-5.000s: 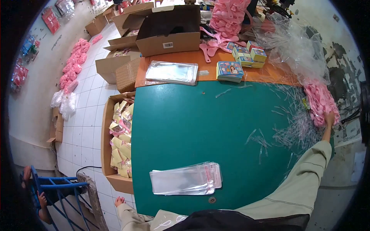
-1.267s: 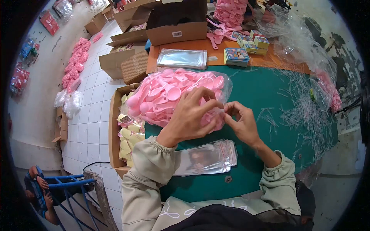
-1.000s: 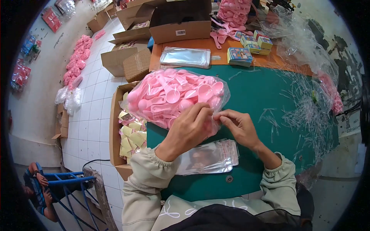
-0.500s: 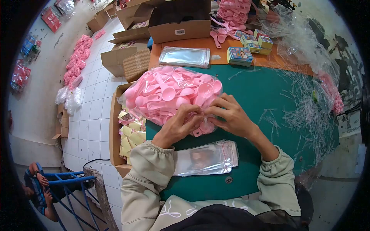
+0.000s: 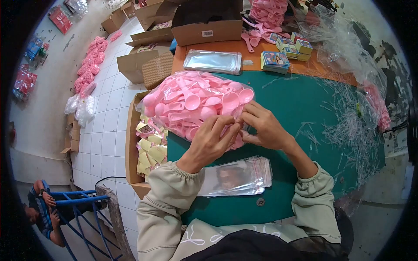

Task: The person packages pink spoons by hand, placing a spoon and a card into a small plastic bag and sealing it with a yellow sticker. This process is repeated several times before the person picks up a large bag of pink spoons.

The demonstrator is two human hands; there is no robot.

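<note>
A clear plastic bag full of pink plastic spoons (image 5: 187,102) lies on the green tabletop (image 5: 287,108). At its near right corner, my left hand (image 5: 213,137) pinches the gathered plastic with bent fingers. My right hand (image 5: 265,126) closes on the same corner from the right, thumb and fingertips together. The two sets of fingertips almost meet, and the exact bit of film between them is partly hidden. Just below my hands rests a stack of clear plastic sleeves (image 5: 237,177).
Left of the table is a carton of yellow-labelled packets (image 5: 152,152). Behind lie more clear sleeves (image 5: 212,61), card stacks (image 5: 275,61) and an open brown box (image 5: 207,35). Plastic strips (image 5: 348,126) litter the right side. Another person (image 5: 48,209) is at the blue railing, lower left.
Both hands stay at the bag's corner, with the left hand shifted slightly right and its fingers closer to the right hand's. The whole view has moved a little.
</note>
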